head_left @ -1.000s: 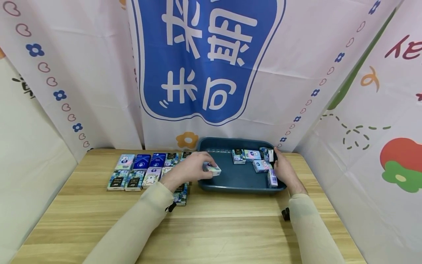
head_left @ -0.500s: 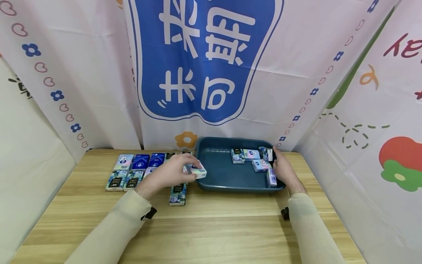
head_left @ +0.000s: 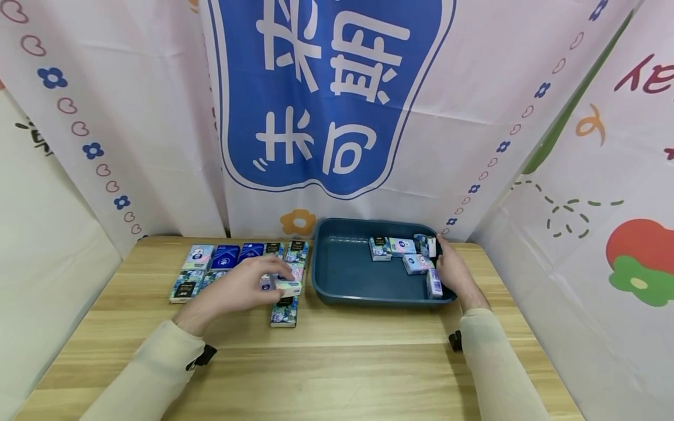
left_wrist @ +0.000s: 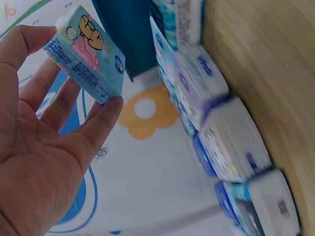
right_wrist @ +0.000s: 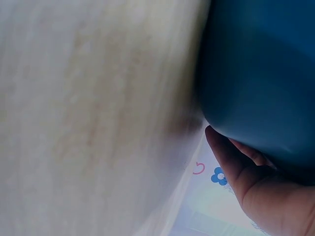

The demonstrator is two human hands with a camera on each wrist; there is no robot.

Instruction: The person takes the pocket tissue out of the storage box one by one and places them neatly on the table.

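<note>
My left hand [head_left: 234,292] pinches a small light-blue tissue pack [left_wrist: 88,56] with a cartoon print, between thumb and fingertips. It hangs over the right end of the rows of tissue packs [head_left: 226,258] on the table, partly covering the second row. The left wrist view shows the held pack apart from the row of packs [left_wrist: 234,142] beside it. My right hand [head_left: 456,273] grips the right side of the dark teal tray [head_left: 358,286]; its fingers [right_wrist: 229,155] lie against the outer wall [right_wrist: 256,113], while the thumb's place is unclear.
Inside the tray, several tissue packs [head_left: 418,264] lie grouped toward the right. One green-and-black pack [head_left: 284,314] sits in front of the rows. Wooden tabletop [head_left: 337,362] extends toward me, and a printed curtain [head_left: 174,193] hangs behind the table.
My left hand has carried the light-blue tissue pack leftward out of the tray to above the rows. The right hand stays at the tray's right side.
</note>
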